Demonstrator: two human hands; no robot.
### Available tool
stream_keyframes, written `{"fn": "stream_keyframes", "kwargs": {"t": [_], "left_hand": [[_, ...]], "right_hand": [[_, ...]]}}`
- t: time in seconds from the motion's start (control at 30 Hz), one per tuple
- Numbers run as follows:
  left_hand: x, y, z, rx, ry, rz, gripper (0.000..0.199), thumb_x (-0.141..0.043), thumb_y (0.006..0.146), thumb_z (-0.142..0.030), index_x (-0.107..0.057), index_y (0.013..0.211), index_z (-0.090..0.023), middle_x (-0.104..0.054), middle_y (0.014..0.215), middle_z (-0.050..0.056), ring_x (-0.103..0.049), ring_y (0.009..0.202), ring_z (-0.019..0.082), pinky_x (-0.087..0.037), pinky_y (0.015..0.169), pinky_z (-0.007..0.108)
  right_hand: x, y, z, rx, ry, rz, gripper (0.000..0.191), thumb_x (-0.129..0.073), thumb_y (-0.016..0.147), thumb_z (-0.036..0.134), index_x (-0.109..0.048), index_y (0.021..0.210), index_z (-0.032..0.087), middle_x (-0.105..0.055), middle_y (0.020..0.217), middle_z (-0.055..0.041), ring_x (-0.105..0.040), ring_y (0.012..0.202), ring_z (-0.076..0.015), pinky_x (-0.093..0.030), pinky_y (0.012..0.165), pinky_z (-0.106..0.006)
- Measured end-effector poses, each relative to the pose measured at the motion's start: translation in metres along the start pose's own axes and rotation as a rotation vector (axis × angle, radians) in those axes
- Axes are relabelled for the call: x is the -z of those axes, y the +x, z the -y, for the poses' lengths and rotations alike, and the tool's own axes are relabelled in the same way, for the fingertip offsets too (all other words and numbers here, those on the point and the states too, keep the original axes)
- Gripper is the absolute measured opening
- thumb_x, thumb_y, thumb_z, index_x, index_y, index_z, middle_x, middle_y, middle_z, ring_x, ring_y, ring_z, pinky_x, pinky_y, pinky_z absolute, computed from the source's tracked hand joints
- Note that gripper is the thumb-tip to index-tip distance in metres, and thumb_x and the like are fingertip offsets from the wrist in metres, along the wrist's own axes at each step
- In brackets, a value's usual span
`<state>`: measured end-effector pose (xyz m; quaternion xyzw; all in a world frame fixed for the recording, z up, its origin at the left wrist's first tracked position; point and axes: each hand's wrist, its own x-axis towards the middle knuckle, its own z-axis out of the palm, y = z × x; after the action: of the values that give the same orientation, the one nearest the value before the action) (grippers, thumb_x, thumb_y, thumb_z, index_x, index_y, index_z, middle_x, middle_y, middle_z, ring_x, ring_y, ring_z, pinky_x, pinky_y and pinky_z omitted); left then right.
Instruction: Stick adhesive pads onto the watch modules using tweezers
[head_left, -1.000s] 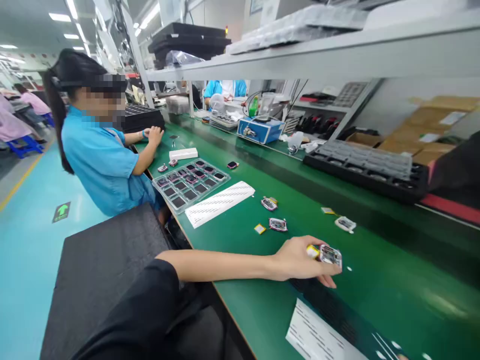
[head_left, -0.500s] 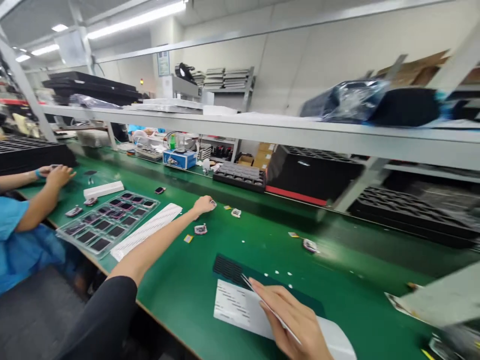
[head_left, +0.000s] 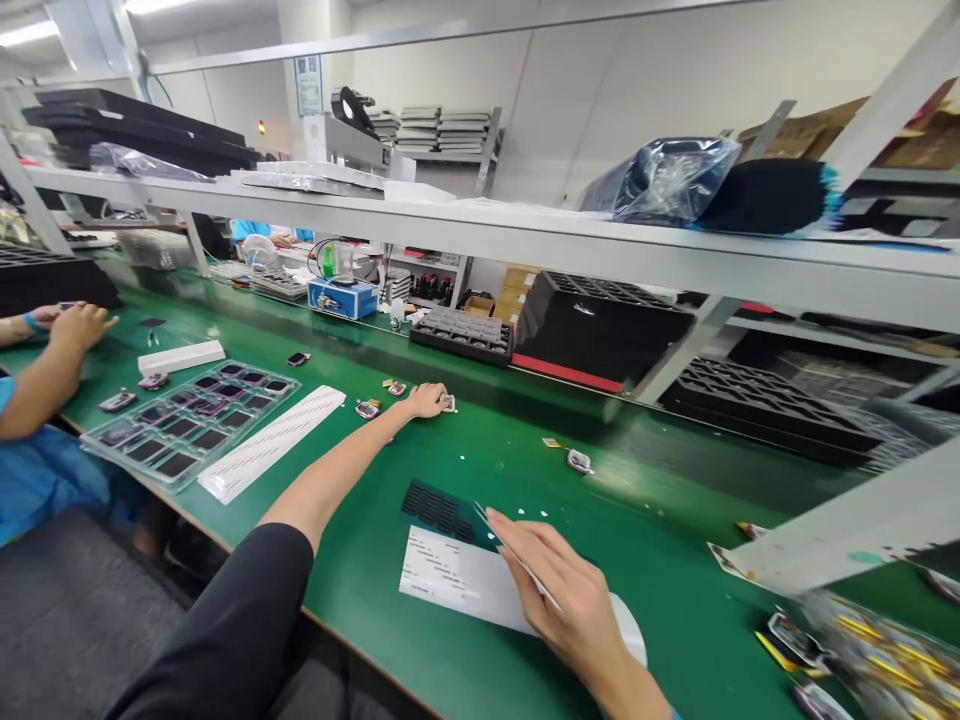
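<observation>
My left hand (head_left: 427, 400) reaches far across the green bench, fingers closed at a small rounded-square electronic module (head_left: 448, 403) with a pale frame. Two similar modules lie just left of it, one of them (head_left: 367, 409) partly beside my wrist. My right hand (head_left: 559, 580) pinches a pair of slim tweezers (head_left: 517, 555), their tips pointing up and left. Beneath it lies a white label strip (head_left: 431, 570) with small dark print. Behind that strip is a sheet of black adhesive pads (head_left: 435, 507), partly hidden by my right hand.
A clear tray (head_left: 180, 425) of dark screens and a long white printed strip (head_left: 277, 445) lie left. A co-worker's hand (head_left: 79, 325) is at far left. Another module (head_left: 579, 461) lies right of centre. A shelf post (head_left: 825, 530) stands at right, near bagged parts (head_left: 877, 650).
My left hand has moved right along the bench, from one module to another. My right hand stays over the label strip with the tweezers. The view has turned right and down.
</observation>
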<state>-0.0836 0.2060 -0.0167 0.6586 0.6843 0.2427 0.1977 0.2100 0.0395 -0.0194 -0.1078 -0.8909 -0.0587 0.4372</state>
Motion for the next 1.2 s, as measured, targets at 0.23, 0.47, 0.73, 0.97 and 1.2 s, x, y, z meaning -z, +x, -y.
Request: {"fn": "stream_keyframes", "kwargs": {"t": [0.23, 0.47, 0.73, 0.97, 1.2], "left_hand": [[-0.005, -0.073, -0.019, -0.062, -0.457, -0.041, 0.025, -0.06, 0.102, -0.033, -0.059, 0.118, -0.014, -0.07, 0.106, 0.007, -0.072, 0.087, 0.018, -0.061, 0.077, 0.034], [-0.028, -0.178, -0.046, -0.162, -0.928, 0.158, 0.048, -0.063, 0.093, -0.061, -0.045, 0.111, -0.021, -0.072, 0.084, 0.003, -0.079, 0.067, 0.022, -0.053, 0.055, 0.023], [-0.043, -0.21, -0.059, -0.044, -1.187, 0.298, 0.054, -0.076, 0.083, -0.063, -0.047, 0.095, -0.02, -0.074, 0.089, 0.004, -0.078, 0.063, 0.018, -0.057, 0.056, 0.021], [-0.043, -0.217, -0.059, -0.041, -1.09, 0.338, 0.039, -0.069, 0.093, -0.053, -0.061, 0.11, -0.018, -0.077, 0.088, 0.004, -0.08, 0.066, 0.02, -0.061, 0.058, 0.024], [-0.047, -0.223, -0.06, -0.018, -1.002, 0.257, 0.027, -0.063, 0.097, -0.039, -0.073, 0.109, -0.017, -0.08, 0.1, 0.006, -0.081, 0.074, 0.021, -0.068, 0.068, 0.027]], "right_hand": [[0.011, 0.0, -0.006, -0.104, -0.131, -0.105, 0.031, -0.053, 0.098, 0.002, -0.066, 0.125, 0.012, -0.077, 0.115, -0.0136, -0.068, 0.1, -0.0237, -0.059, 0.086, -0.036], [0.001, -0.001, 0.0, -0.225, -0.063, -0.079, 0.023, -0.04, 0.106, 0.012, -0.062, 0.11, 0.015, -0.062, 0.072, -0.002, -0.06, 0.063, -0.015, -0.051, 0.06, -0.027], [-0.002, -0.001, 0.014, -0.309, -0.105, 0.118, 0.019, -0.048, 0.109, 0.034, -0.059, 0.106, 0.017, -0.061, 0.065, 0.0034, -0.062, 0.052, -0.0114, -0.047, 0.051, -0.022], [-0.009, -0.008, 0.017, -0.409, 0.006, 0.135, 0.011, -0.055, 0.104, 0.019, -0.058, 0.114, 0.02, -0.073, 0.083, -0.001, -0.065, 0.059, -0.0115, -0.046, 0.051, -0.022], [-0.01, -0.017, 0.022, -0.42, 0.079, 0.187, 0.021, -0.051, 0.095, 0.006, -0.06, 0.111, 0.017, -0.073, 0.089, -0.0039, -0.068, 0.071, -0.0144, -0.051, 0.06, -0.025]]}}
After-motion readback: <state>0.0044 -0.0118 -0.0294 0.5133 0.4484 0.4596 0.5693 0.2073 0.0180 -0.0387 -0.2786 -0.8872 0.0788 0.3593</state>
